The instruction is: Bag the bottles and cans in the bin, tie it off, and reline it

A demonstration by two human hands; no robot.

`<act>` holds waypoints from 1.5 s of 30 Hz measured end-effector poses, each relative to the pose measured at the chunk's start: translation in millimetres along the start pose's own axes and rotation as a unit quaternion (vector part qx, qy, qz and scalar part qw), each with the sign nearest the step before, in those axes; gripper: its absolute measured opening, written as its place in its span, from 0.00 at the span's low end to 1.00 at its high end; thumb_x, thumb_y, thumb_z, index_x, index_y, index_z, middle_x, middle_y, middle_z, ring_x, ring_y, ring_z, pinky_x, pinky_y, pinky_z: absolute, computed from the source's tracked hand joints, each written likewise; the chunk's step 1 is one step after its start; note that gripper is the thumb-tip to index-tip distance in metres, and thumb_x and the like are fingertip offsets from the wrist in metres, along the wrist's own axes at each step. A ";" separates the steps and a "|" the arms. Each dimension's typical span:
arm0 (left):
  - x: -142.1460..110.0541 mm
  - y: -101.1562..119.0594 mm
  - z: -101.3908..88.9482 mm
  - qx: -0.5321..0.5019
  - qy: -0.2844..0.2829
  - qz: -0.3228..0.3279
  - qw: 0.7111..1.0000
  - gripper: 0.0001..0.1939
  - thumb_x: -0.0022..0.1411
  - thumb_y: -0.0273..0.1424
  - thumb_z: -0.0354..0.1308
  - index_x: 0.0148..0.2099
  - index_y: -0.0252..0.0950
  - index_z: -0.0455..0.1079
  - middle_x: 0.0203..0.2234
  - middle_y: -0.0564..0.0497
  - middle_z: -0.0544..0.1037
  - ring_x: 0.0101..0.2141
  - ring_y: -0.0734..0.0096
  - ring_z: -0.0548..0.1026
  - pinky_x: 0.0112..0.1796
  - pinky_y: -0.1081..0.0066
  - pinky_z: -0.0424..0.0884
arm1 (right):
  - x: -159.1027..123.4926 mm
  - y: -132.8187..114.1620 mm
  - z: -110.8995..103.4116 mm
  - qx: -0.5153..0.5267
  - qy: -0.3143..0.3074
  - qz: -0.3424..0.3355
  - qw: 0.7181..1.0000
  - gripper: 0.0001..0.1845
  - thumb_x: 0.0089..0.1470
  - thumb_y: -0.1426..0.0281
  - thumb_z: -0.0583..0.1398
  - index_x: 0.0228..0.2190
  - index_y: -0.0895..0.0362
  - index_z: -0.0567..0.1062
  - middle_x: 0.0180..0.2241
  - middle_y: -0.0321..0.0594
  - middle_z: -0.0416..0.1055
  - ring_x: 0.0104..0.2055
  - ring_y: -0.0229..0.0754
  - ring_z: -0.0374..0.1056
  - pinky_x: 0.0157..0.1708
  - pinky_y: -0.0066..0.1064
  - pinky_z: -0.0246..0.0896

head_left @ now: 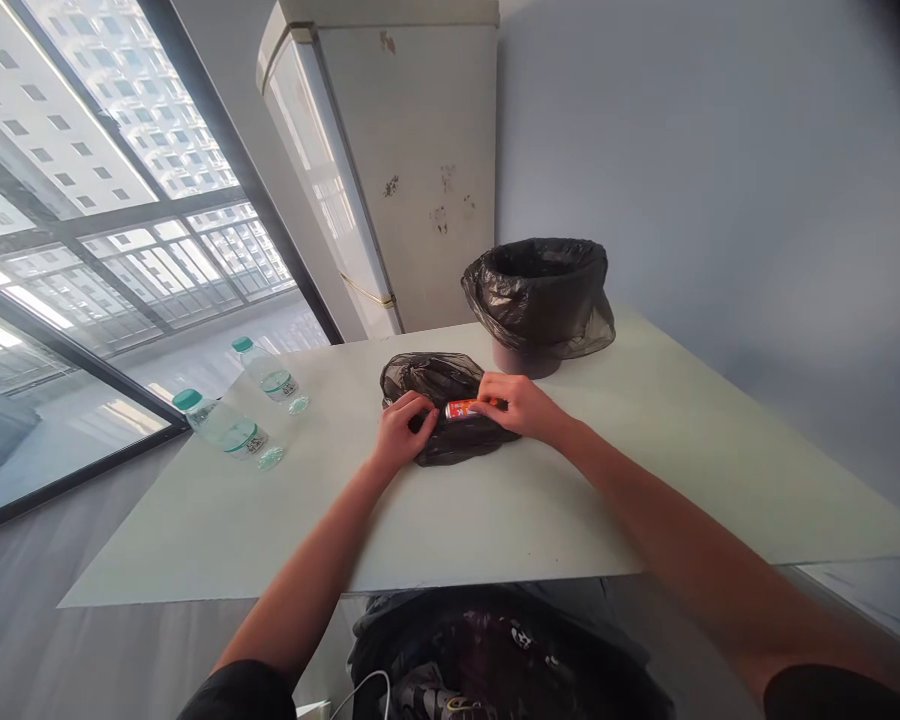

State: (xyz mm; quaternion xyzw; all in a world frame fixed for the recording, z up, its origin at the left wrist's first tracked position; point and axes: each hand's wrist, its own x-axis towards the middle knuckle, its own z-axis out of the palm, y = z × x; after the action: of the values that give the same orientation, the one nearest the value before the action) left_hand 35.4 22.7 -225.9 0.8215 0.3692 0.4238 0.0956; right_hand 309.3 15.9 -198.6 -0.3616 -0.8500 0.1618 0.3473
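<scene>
A crumpled black plastic bag [435, 385] lies in the middle of the white table [495, 500]. My left hand [401, 430] grips the bag's near left edge, fingers curled into the plastic. My right hand [517, 405] is closed on a small red can [461, 408] lying on its side at the bag's opening. Both forearms reach in from the near edge.
A small bin lined with a black bag [540, 300] stands just behind the bag. Two clear water bottles with green caps [225, 428] [270, 375] lie at the table's left. A white fridge [390, 160] and a window are beyond.
</scene>
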 end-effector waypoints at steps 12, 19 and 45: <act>-5.4 7.6 -2.9 0.012 -0.060 0.009 0.998 0.12 0.66 0.27 0.58 0.51 0.42 0.75 0.47 0.47 0.78 0.43 0.66 0.79 0.43 0.67 0.77 | -3.2 27.0 7.1 -0.103 -0.125 0.071 0.984 0.45 0.46 0.55 0.76 0.64 0.48 0.73 0.55 0.50 0.76 0.60 0.65 0.66 0.59 0.56 0.63; -6.0 8.7 -2.3 -0.001 -0.053 0.003 0.999 0.09 0.68 0.28 0.56 0.48 0.42 0.76 0.41 0.48 0.79 0.36 0.68 0.78 0.39 0.68 0.75 | 2.4 18.3 2.9 0.014 -0.082 0.131 0.988 0.28 0.74 0.52 0.47 0.55 0.49 0.80 0.57 0.44 0.78 0.61 0.54 0.71 0.62 0.48 0.64; -1.0 18.3 -11.5 0.017 -0.017 0.110 0.994 0.30 0.65 0.37 0.64 0.66 0.39 0.61 0.55 0.40 0.77 0.54 0.52 0.76 0.58 0.51 0.69 | 2.9 3.9 13.6 0.191 0.101 -0.058 0.975 0.43 0.47 0.56 0.78 0.59 0.48 0.69 0.55 0.46 0.71 0.58 0.55 0.72 0.57 0.47 0.75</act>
State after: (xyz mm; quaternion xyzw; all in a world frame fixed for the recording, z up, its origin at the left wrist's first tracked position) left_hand 35.9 7.2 -210.8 0.8660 0.2818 0.4111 0.0404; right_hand 300.2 20.3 -208.9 -0.2533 -0.7836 0.2635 0.5024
